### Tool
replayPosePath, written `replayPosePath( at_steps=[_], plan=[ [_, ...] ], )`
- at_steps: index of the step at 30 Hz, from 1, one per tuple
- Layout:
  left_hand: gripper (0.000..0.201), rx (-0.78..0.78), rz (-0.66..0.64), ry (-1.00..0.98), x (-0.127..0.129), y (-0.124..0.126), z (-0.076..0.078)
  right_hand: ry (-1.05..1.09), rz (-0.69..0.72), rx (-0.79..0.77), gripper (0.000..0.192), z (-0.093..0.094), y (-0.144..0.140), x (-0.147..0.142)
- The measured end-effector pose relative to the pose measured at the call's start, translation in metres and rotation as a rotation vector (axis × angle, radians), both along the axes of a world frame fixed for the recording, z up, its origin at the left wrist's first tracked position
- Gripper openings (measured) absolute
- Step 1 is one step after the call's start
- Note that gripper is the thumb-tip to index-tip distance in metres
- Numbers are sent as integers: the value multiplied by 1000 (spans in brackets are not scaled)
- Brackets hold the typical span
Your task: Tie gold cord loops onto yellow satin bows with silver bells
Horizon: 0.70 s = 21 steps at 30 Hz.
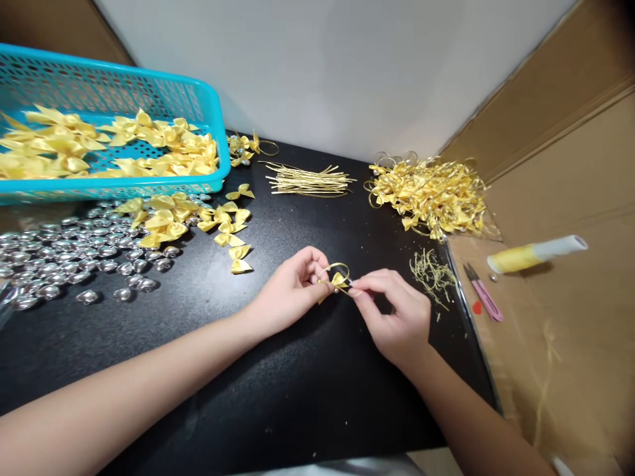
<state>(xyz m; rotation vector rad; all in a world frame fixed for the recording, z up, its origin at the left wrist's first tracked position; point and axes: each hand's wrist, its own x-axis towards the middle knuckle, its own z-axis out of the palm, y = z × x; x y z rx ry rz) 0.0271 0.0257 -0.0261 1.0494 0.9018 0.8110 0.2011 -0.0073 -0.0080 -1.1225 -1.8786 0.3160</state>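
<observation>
A small yellow ribbon bow (339, 279) with a gold wire loop (338, 265) is held between my two hands near the middle of the black table. My left hand (296, 288) is closed, its thumb and fingers pinching the left side of the bow and loop. Thumb and forefinger of my right hand (394, 311) pinch the wire at the bow's right side. A small shiny bead shows just below the bow. The fingers partly hide the bow and the wire ends.
A turquoise basket (218, 125) of yellow bows stands at the back left, with silver beads (88, 297) and loose bows (240, 259) before it. Gold wires (310, 180) lie behind my hands. At the right are looped bows (431, 192), wire scraps (432, 274), pink snips (486, 299) and a tube (538, 254).
</observation>
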Motion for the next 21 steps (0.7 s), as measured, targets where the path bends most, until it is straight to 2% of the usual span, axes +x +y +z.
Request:
replayPosePath(
  at_steps=[6, 11, 14, 17, 21],
  plan=[
    [21, -173, 127, -110, -2, 7, 5, 461, 66, -310, 10, -7, -6, -2],
    [20, -234, 151, -183, -6, 10, 4, 695, 128, -411, 12, -10, -4, -3],
    [18, -239, 145, -207, -6, 10, 3, 919, 166, -521, 6, -11, 0, -4],
    [18, -239, 129, -227, -6, 11, 4, 1111, 137, -640, 9, -12, 5, -6],
    [19, -236, 126, -237, -6, 11, 3, 1206, 54, -790, 19, -14, 10, -5]
  ],
)
